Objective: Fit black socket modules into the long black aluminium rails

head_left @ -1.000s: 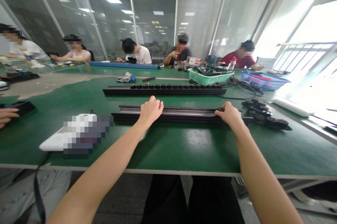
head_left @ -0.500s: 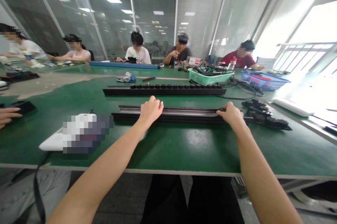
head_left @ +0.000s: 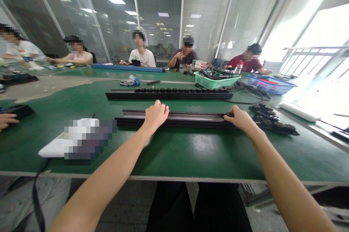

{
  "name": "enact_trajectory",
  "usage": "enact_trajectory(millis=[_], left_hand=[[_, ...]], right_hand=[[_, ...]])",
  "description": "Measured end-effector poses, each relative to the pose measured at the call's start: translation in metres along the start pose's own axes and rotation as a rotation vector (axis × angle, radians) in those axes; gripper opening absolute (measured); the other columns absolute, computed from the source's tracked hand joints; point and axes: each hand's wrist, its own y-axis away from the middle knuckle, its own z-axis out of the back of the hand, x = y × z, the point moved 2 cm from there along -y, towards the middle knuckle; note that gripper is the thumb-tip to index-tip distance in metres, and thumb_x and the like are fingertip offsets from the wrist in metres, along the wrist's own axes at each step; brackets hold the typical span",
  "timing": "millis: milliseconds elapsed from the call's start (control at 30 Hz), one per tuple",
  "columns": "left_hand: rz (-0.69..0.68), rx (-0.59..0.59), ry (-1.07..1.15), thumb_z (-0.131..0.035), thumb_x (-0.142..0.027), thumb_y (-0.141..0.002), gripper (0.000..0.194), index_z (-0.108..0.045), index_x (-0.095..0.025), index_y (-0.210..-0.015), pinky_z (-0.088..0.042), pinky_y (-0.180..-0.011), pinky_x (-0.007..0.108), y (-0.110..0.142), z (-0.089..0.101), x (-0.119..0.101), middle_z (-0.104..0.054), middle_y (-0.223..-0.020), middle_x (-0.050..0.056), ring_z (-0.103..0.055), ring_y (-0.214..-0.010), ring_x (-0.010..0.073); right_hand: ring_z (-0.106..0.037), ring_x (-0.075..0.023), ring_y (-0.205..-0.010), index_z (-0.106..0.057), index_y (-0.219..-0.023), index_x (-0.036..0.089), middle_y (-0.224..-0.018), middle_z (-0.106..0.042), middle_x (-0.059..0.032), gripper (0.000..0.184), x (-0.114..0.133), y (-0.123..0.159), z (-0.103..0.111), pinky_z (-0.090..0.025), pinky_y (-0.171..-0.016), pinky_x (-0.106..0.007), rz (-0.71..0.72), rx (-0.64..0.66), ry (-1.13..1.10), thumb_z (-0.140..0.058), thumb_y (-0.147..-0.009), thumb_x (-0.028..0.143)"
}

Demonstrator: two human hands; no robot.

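A long black channel rail (head_left: 191, 116) lies crosswise on the green table (head_left: 174, 155) before me, its grey inner trough facing up. My left hand (head_left: 156, 114) is closed around it left of the middle. At its right end, my right hand (head_left: 240, 117) pinches a small dark piece (head_left: 228, 115) in the trough; its exact shape is mostly hidden by my fingers. Behind lies a second black rail (head_left: 169, 95), with a row of several dark round-topped parts (head_left: 180, 90) along it. A cluster of black parts (head_left: 272, 119) lies just right of my right hand.
A white device (head_left: 54, 146) with a black strap lies at left, near another person's hand (head_left: 8, 120). Green (head_left: 215, 79) and blue (head_left: 272, 83) baskets stand at back right, cables beside them. A grey-blue glove (head_left: 130, 80) lies behind the rails. Several people sit across the table.
My right forearm has swung outward to the right, while the fingers stay at the rail's right end. My left hand keeps its place on the rail. The view has shifted slightly.
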Motion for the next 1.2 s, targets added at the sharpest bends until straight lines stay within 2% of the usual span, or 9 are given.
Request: enact_trajectory(millis=[133,367,700,1200], left_hand=[[0.002,0.009,0.008,-0.029,-0.041,-0.105,0.05,-0.073,-0.017,-0.105,-0.053,-0.081,0.037,0.001,0.0,0.0,-0.06,-0.116,0.013,-0.069,-0.094,0.0262],[0.002,-0.005,-0.01,-0.029,-0.04,-0.105,0.049,-0.073,-0.017,-0.104,-0.054,-0.081,0.039,0.0,0.001,-0.001,-0.06,-0.115,0.013,-0.07,-0.094,0.0272],[-0.006,-0.023,-0.018,-0.03,-0.041,-0.105,0.049,-0.072,-0.017,-0.101,-0.054,-0.079,0.037,0.0,-0.001,-0.001,-0.061,-0.114,0.012,-0.07,-0.091,0.0256],[-0.003,-0.018,-0.012,-0.03,-0.04,-0.104,0.048,-0.072,-0.017,-0.103,-0.054,-0.079,0.037,0.001,0.001,-0.001,-0.061,-0.114,0.012,-0.07,-0.092,0.0261]], right_hand=[[-0.061,-0.0252,-0.078,-0.044,-0.087,0.026,-0.082,-0.065,-0.0047,0.028,-0.006,0.008,-0.008,-0.041,-0.073,-0.034,-0.022,-0.11,-0.115,-0.06,-0.078,0.048],[-0.062,-0.0268,-0.085,-0.045,-0.089,0.025,-0.082,-0.065,-0.0033,0.03,-0.005,0.014,-0.009,-0.038,-0.09,-0.043,-0.042,-0.165,-0.16,-0.056,-0.077,0.051],[-0.063,-0.0292,-0.091,-0.047,-0.092,0.025,-0.091,-0.069,-0.0077,0.029,-0.008,0.013,-0.011,-0.039,-0.09,-0.043,-0.039,-0.183,-0.163,-0.055,-0.077,0.049],[-0.064,-0.0299,-0.091,-0.049,-0.091,0.024,-0.088,-0.068,-0.0075,0.028,-0.014,0.012,-0.008,-0.039,-0.089,-0.044,-0.073,-0.177,-0.125,-0.054,-0.078,0.049]])
